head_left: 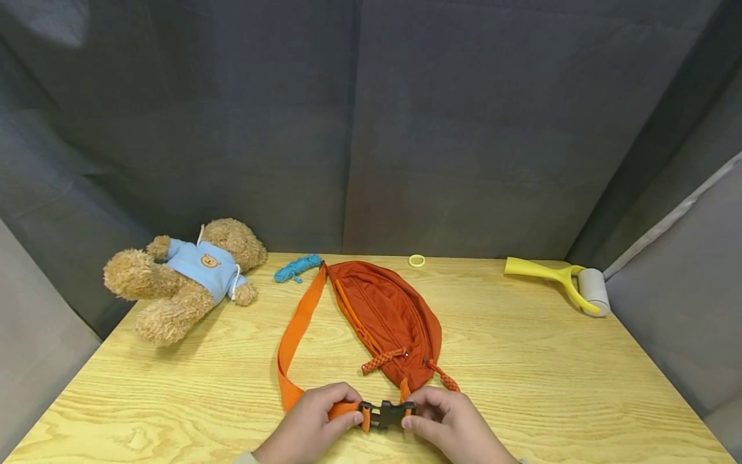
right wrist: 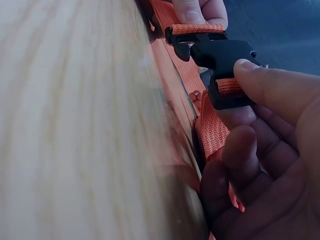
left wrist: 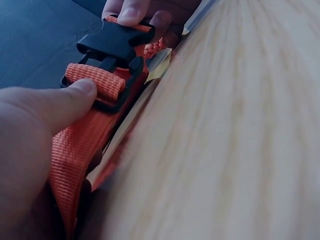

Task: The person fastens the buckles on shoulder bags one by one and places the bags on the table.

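A red-orange waist pack (head_left: pixel 385 309) lies on the wooden table, its orange strap (head_left: pixel 294 335) looping down its left side. At the front, both hands hold a black side-release buckle (head_left: pixel 391 414). My left hand (head_left: pixel 317 419) pinches the pronged half (left wrist: pixel 136 65) where the webbing folds through it, thumb on top. The socket half (right wrist: pixel 220 54) is pinched between thumb and fingers of my right hand (head_left: pixel 451 417). The two halves are lined up, the middle prong reaching into the socket while the side prongs still show outside. Braided zip pulls (head_left: pixel 384 361) hang from the pack.
At the left lies a teddy bear (head_left: pixel 203 274) in a blue top. A blue cord bundle (head_left: pixel 297 268) sits by the pack's upper end. Toward the back are a yellow ring (head_left: pixel 417 261) and, at right, a yellow-handled lint roller (head_left: pixel 556 277). Dark cloth (head_left: pixel 452 129) hangs behind the table.
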Demonstrator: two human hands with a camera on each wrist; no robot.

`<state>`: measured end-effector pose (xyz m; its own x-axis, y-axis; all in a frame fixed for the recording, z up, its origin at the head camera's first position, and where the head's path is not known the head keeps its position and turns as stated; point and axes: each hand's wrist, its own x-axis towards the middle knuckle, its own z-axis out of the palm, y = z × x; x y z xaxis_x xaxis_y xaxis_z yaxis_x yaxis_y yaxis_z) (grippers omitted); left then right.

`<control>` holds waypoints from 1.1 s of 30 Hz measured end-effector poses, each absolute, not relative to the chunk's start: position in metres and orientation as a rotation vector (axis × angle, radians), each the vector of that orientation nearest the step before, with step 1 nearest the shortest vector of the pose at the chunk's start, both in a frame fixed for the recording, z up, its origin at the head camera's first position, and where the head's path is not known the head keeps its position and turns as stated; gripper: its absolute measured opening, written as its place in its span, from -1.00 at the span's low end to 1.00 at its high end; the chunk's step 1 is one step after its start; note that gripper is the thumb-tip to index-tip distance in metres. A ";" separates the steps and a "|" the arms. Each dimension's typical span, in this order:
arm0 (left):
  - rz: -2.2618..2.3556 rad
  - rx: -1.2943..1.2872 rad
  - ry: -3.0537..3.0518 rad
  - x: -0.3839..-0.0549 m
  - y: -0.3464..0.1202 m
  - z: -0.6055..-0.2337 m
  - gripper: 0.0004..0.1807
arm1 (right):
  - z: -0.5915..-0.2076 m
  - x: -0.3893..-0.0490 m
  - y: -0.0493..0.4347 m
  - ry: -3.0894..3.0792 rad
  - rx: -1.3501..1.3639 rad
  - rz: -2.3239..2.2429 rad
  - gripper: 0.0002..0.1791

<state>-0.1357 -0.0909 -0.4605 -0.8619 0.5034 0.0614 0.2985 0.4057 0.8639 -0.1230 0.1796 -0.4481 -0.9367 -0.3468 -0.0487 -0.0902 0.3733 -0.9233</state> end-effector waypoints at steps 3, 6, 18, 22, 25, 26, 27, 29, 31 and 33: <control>1.445 0.710 2.446 -0.136 -0.092 -0.461 -0.90 | -0.449 -0.123 0.180 2.398 -0.377 -1.600 -0.80; 1.444 0.715 2.451 -0.136 -0.092 -0.461 -0.89 | -0.449 -0.123 0.180 2.401 -0.386 -1.610 -0.80; 1.454 0.719 2.477 -0.135 -0.093 -0.461 -0.85 | -0.448 -0.122 0.182 2.392 -0.383 -1.628 -0.76; 1.470 0.709 2.471 -0.135 -0.093 -0.460 -0.86 | -0.448 -0.122 0.182 2.375 -0.384 -1.654 -0.76; 1.475 0.702 2.477 -0.135 -0.093 -0.460 -0.86 | -0.448 -0.121 0.183 2.361 -0.365 -1.665 -0.76; 1.477 0.699 2.477 -0.136 -0.094 -0.460 -0.86 | -0.448 -0.121 0.183 2.359 -0.357 -1.666 -0.75; 1.477 0.697 2.481 -0.136 -0.094 -0.461 -0.86 | -0.448 -0.121 0.183 2.356 -0.351 -1.668 -0.75; 1.476 0.690 2.486 -0.136 -0.094 -0.461 -0.86 | -0.448 -0.121 0.183 2.355 -0.341 -1.667 -0.75; 1.485 0.684 2.486 -0.136 -0.094 -0.461 -0.86 | -0.448 -0.121 0.183 2.366 -0.350 -1.662 -0.75; 1.495 0.681 2.486 -0.136 -0.094 -0.462 -0.86 | -0.449 -0.121 0.183 2.378 -0.366 -1.660 -0.76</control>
<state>-0.1361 -0.0940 -0.4620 -0.8832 0.4598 0.0928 0.2976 0.3963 0.8686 -0.1214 0.1826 -0.4485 -0.9453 -0.3244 -0.0354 -0.0786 0.3317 -0.9401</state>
